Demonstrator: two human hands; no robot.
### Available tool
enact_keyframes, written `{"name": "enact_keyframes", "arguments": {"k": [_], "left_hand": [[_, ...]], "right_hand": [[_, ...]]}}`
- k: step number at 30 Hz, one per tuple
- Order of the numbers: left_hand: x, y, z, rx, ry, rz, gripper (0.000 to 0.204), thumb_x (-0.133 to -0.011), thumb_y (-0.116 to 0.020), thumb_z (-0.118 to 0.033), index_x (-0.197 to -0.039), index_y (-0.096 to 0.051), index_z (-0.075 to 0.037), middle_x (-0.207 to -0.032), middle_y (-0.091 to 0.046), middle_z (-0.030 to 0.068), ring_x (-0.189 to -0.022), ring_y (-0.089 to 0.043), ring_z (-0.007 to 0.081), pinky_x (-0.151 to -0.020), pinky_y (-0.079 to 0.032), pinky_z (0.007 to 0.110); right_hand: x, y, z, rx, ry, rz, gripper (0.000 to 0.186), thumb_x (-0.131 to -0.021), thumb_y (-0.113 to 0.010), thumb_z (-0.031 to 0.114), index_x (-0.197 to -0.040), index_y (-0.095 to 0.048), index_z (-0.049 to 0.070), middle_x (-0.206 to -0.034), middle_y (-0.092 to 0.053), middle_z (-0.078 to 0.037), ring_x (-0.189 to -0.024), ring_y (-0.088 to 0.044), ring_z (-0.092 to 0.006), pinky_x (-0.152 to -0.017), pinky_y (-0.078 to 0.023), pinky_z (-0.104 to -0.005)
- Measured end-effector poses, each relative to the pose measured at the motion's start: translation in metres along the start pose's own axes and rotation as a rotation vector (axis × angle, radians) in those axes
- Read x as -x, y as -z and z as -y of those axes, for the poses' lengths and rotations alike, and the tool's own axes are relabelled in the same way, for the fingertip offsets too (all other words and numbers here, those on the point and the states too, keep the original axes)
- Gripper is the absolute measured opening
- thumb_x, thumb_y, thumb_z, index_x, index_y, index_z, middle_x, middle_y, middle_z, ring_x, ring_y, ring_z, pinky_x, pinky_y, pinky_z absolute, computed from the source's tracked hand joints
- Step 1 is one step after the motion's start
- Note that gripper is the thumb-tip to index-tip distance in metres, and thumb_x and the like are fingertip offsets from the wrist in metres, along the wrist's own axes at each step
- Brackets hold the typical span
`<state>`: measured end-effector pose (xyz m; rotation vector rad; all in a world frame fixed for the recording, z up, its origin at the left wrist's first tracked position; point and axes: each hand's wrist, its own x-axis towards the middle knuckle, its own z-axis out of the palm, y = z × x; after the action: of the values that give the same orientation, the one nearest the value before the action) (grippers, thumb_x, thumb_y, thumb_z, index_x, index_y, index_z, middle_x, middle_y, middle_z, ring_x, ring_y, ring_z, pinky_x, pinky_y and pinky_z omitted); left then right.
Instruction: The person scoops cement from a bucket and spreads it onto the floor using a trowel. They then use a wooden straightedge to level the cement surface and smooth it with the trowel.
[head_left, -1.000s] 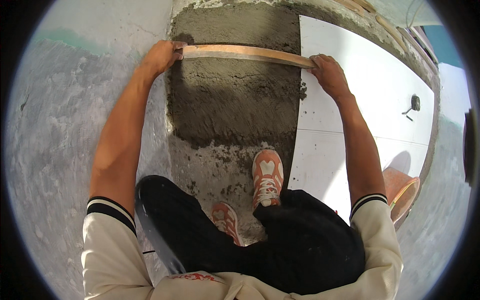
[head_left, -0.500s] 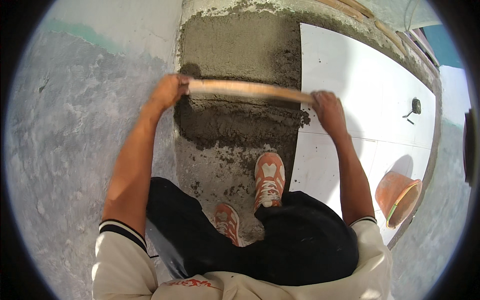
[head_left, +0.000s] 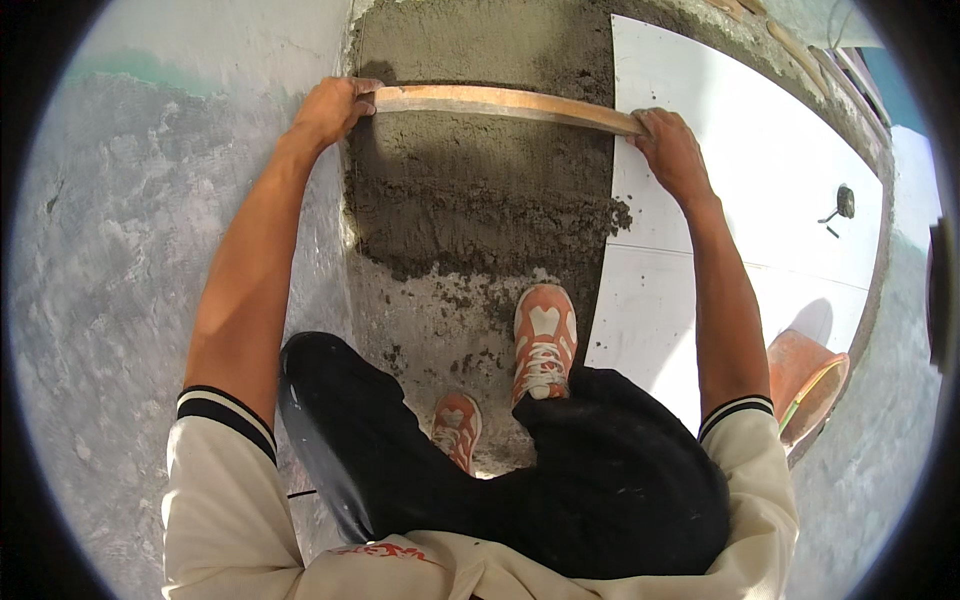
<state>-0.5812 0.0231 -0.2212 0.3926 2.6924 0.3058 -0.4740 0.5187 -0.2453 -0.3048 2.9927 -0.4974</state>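
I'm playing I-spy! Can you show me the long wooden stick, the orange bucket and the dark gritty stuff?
Long wooden stick point(head_left: 505, 102): head view, middle of its length.
Orange bucket point(head_left: 795, 366): head view, outer side wall.
Dark gritty stuff point(head_left: 480, 200): head view, on its rough surface.

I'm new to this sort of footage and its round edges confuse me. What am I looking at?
There's no machine here, just a person's bare hands. The view comes from a fisheye camera worn on their head, looking down, and its lens bends straight edges. The left hand and right hand grip opposite ends of a wooden bar. It spans a rough, mortar-like layer on the floor. To the right are white slabs, with a small dark object and an orange bucket.
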Motion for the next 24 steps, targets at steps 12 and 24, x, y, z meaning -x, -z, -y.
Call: {"name": "enact_keyframes", "arguments": {"k": [12, 24], "left_hand": [[0.084, -0.020, -0.021, -0.023, 0.034, 0.137, 0.044, -0.092, -0.078, -0.009, -0.135, -0.074, -0.013, -0.123, -0.077, 0.0166, -0.111, -0.074, 0.0369, -0.099, -0.057, 0.045], [0.043, -0.009, -0.021, 0.032, 0.055, -0.022, 0.039, -0.099, -0.070, -0.010, -0.137, -0.073, -0.017, -0.117, -0.078, 0.0189, -0.104, -0.074, 0.0377, -0.097, -0.057, 0.050]], "right_hand": [[0.103, -0.005, 0.043, -0.039, -0.076, 0.020, 0.033, -0.092, -0.077, 0.017, -0.122, -0.072, 0.003, -0.116, -0.072, -0.013, -0.113, -0.065, -0.0364, -0.100, -0.053, -0.0473], [0.058, -0.019, 0.004, -0.047, 0.026, -0.201, 0.033, -0.095, -0.075, 0.011, -0.127, -0.070, 0.003, -0.122, -0.071, -0.017, -0.117, -0.064, -0.0381, -0.102, -0.052, -0.0474]]}}
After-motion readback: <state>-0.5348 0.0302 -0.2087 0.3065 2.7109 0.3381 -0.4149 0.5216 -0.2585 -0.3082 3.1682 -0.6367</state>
